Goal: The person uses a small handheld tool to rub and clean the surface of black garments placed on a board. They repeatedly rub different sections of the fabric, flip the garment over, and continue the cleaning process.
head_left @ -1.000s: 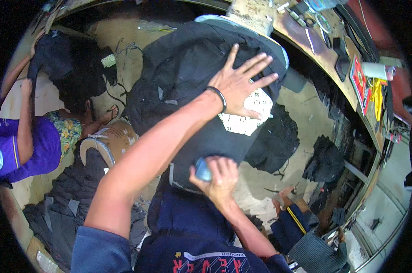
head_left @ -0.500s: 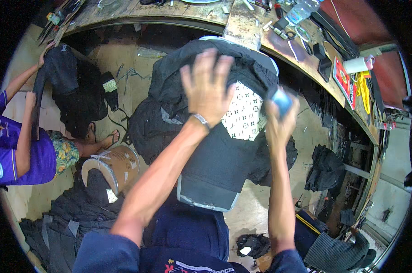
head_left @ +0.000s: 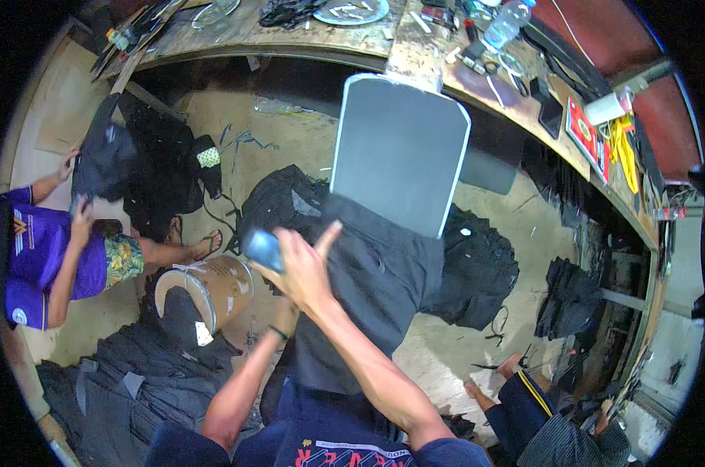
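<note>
In the head view we saw the right grip (head_left: 302, 268) closed around a blurred blue object (head_left: 264, 251), which poked out on that grip's left side, too smeared for us to tell its kind. The left grip (head_left: 284, 315) was just below it, mostly hidden behind the right wrist, so we could not tell whether it was clenched or released. Directly right of the right grip we had the black cloth (head_left: 376, 272), draped over the near part of a grey board (head_left: 399, 148); the board's bare, pale-edged end stretched beyond the grip toward the desk (head_left: 344, 40). On that desk, far ahead and to the right of the grip, we noticed a clear plastic bottle (head_left: 508, 29) and a yellow bundle (head_left: 622, 159). To the grip's left and slightly lower lay a cardboard drum (head_left: 226, 286), and below that a dark cloth heap (head_left: 165, 405). Well left of the grip, a person in purple (head_left: 41, 241) handled a dark garment (head_left: 107, 159).
</note>
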The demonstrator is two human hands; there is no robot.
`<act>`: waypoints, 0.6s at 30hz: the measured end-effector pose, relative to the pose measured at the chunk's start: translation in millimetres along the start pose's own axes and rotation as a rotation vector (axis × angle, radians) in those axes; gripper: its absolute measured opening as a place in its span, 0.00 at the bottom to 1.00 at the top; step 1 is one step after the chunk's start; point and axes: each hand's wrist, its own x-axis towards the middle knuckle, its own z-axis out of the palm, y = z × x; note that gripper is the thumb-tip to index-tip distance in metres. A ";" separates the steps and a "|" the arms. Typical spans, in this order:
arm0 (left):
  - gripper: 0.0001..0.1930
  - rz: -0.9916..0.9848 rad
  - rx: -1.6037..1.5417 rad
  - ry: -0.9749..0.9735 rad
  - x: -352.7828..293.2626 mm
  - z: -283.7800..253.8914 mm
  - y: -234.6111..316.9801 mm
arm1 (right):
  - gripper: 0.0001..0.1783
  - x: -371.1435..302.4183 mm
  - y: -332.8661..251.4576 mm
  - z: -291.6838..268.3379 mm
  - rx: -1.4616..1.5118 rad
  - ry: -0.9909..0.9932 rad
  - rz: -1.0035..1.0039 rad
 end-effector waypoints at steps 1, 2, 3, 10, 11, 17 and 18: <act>0.25 0.077 -0.130 0.231 8.2 -15.1 7.0 | 0.42 11.7 -7.0 -0.1 0.046 0.161 -0.130; 0.25 0.081 -0.243 0.399 15.4 -30.5 22.3 | 0.42 13.9 -7.3 -3.4 0.224 0.136 -0.110; 0.23 0.163 -0.131 0.656 22.3 -39.9 43.9 | 0.42 7.9 0.7 -11.7 0.289 0.304 -0.061; 0.40 0.142 -0.454 0.417 71.3 -21.7 160.9 | 0.51 -73.1 86.0 -110.6 -0.253 0.667 0.351; 0.37 0.173 -0.490 0.413 96.4 -31.5 168.0 | 0.51 -46.3 97.0 -118.8 -0.249 0.723 0.211; 0.49 0.369 -0.232 0.759 260.5 -114.1 247.5 | 0.47 132.2 180.8 -165.8 -0.232 0.844 0.104; 0.44 0.472 0.007 0.925 269.6 -120.8 255.3 | 0.47 148.4 191.7 -168.1 -0.266 0.856 0.084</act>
